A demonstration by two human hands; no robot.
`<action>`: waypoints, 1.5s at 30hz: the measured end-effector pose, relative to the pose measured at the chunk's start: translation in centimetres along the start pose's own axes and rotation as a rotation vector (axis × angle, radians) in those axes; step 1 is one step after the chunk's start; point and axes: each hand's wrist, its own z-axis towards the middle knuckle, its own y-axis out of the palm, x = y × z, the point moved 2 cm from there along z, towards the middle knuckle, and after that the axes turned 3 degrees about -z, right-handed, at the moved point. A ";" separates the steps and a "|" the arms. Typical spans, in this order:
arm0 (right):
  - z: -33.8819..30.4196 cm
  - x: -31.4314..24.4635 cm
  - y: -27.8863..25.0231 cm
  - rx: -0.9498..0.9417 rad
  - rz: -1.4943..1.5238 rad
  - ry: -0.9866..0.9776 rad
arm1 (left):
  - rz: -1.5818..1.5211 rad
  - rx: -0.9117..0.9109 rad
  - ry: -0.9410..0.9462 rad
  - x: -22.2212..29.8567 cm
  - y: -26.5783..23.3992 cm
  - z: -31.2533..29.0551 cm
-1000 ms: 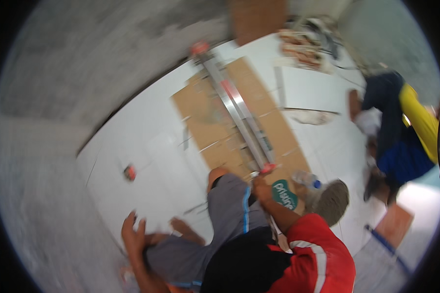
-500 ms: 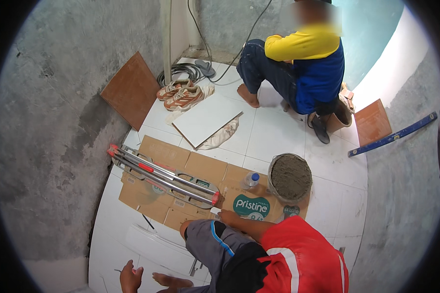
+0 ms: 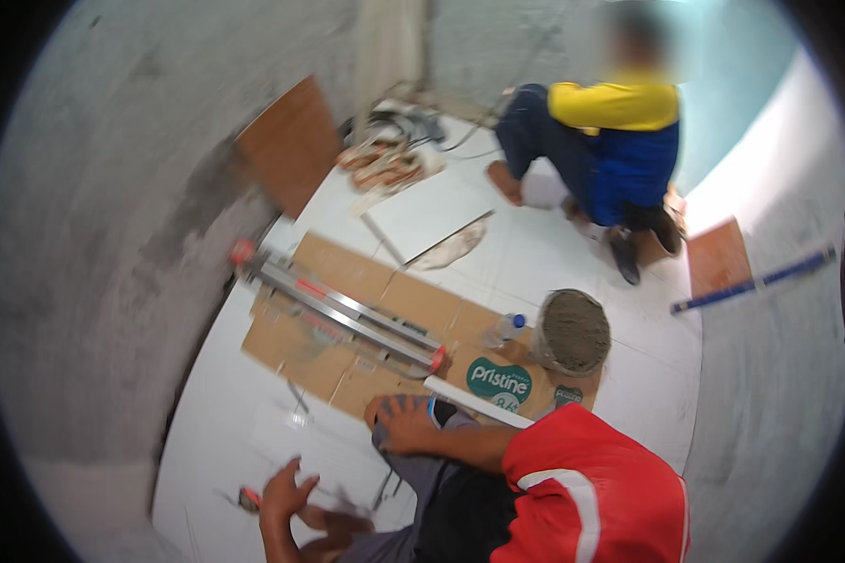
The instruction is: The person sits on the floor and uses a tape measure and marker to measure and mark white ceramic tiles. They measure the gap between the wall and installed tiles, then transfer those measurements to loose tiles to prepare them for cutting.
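Note:
My left hand (image 3: 286, 490) is low over the white floor with its fingers apart and nothing visible in it. Beside it lies a small red and dark object (image 3: 250, 499), too blurred to name. My right hand (image 3: 408, 422) rests open on my bent knee, its fingers spread over the cloth. Just beyond that knee, a narrow white tile strip (image 3: 479, 402) lies along the cardboard's near edge. Farther off, a manual tile cutter (image 3: 342, 317) with red ends lies slantwise on the flattened cardboard (image 3: 277, 342). A thin dark rod (image 3: 297, 396) lies on the tiles nearer me.
A bucket of grey mortar (image 3: 574, 333) stands beside a blue-capped bottle (image 3: 504, 330). Beyond are a white tile (image 3: 432, 220), shoes (image 3: 382, 167) and a seated person (image 3: 619, 131). Brown tiles (image 3: 291, 145) and a blue spirit level (image 3: 755, 281) lean on the walls.
My view has shifted, so the scene sits farther right and lower. My right hand has drawn back onto my knee, uncovering the white strip. My left hand has moved up and right.

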 end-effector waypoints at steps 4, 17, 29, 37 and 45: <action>1.4 0.1 -1.3 -0.093 0.010 0.102 | -0.073 0.071 0.100 0.4 -0.9 -0.8; 3.0 -1.8 1.2 -0.109 -0.051 0.065 | 0.044 -0.071 0.029 2.6 -1.2 -3.3; 3.5 -1.9 0.6 -0.064 -0.026 0.080 | 0.048 -0.046 0.061 2.4 -1.1 -1.0; 3.3 -1.3 0.3 -0.060 -0.024 0.104 | 0.065 -0.105 0.021 3.8 -1.3 -0.3; 3.6 -1.8 0.4 -0.079 -0.042 0.120 | 0.056 -0.034 0.098 2.9 -0.7 0.1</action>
